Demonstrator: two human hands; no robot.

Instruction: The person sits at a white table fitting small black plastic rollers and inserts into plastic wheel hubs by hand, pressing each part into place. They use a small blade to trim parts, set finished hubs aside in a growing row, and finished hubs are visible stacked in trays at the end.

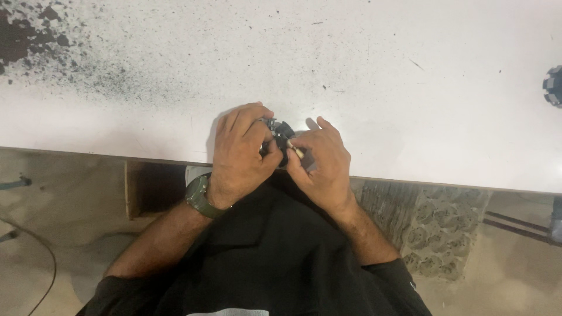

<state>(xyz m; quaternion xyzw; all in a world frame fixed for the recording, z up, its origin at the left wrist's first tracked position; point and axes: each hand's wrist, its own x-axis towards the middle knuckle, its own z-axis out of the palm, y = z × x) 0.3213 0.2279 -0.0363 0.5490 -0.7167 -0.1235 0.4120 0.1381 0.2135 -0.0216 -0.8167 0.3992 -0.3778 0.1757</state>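
Holding a small dark part (pixel 281 137) at the near edge of the white table (pixel 410 105), the left hand (pixel 240 152) wraps tight around it to keep it steady. The right hand (pixel 322 164) pinches a thin stick (pixel 296 151) against it.

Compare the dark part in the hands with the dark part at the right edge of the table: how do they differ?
The held dark part sits at the near table edge, gripped between the left hand and right hand; the edge part lies alone, untouched. The held part is mostly hidden by fingers; the edge part is cut off by the frame. Both look dark grey and notched, over the white table.
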